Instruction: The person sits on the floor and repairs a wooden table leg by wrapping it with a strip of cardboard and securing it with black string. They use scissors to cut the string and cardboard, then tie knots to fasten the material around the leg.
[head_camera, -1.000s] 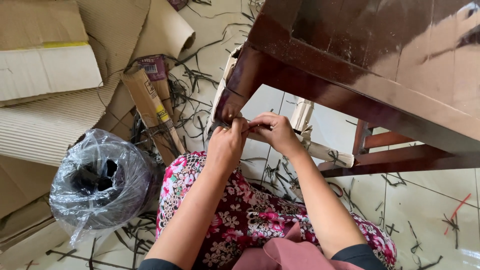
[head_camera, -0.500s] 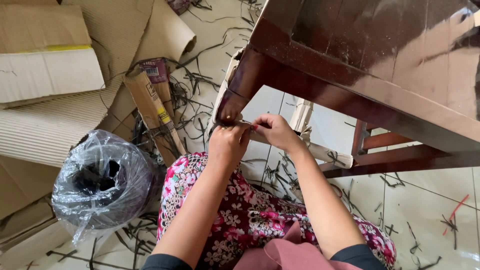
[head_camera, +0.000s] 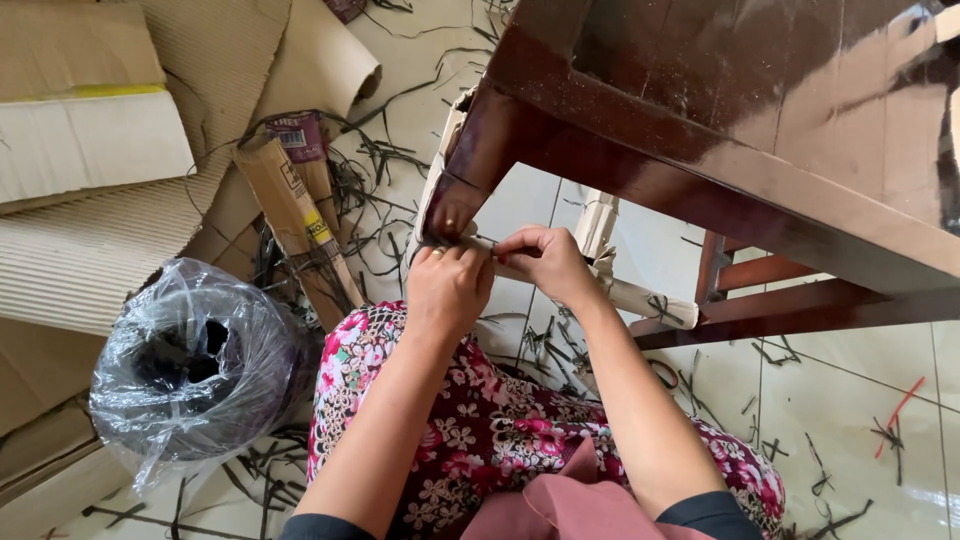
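Dark-wood table leg (head_camera: 462, 170), two hands (head_camera: 447, 290) (head_camera: 545, 262), one strap (head_camera: 478, 243).

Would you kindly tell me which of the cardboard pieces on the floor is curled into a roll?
The plain brown corrugated cardboard sheet at the top, beside the glossy dark wooden table; its end curls into a tube, while the others lie flat or folded.

Dark short sleeves, floral pink trousers, a ring on the left hand (head_camera: 447, 290).

Pale tiled floor (head_camera: 860, 400) strewn with dark strap offcuts (head_camera: 380, 160) — corrugated cardboard sheets (head_camera: 90, 250) piled left.
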